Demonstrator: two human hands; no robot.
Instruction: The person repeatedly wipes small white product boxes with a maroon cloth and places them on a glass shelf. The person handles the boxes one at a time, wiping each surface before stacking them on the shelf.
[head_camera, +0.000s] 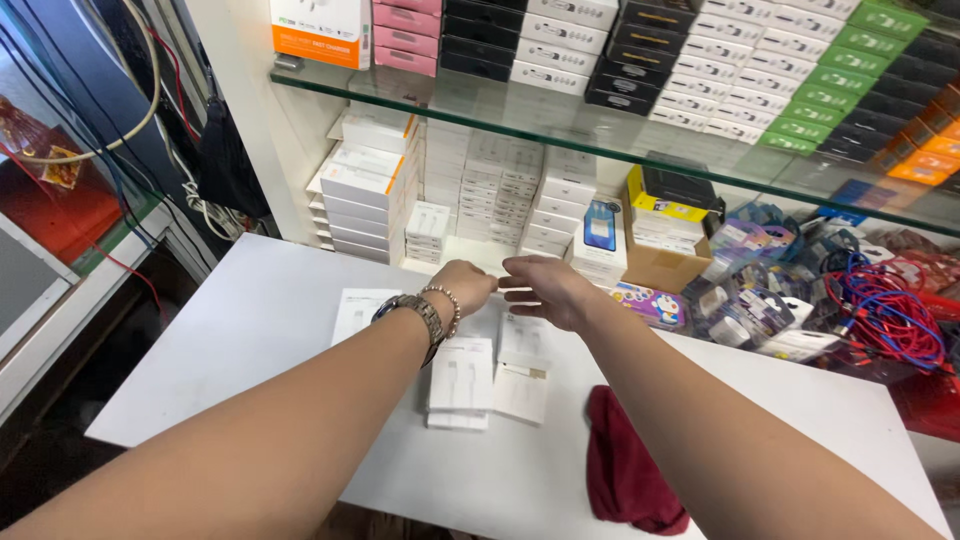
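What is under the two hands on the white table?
Flat white boxes lie in small stacks on the white table under the left hand and right hand. Lower boxes are covered.

- Left hand, wristwatch and bead bracelet on its wrist, fingers curled, reaches over the white table.
- Right hand reaches beside it, fingertips nearly meeting the left.
- Small white boxes lie stacked below both hands.
- A dark red cloth lies near the right forearm.
- Stacked boxes fill the glass shelf behind.

White counter beneath glass shelf
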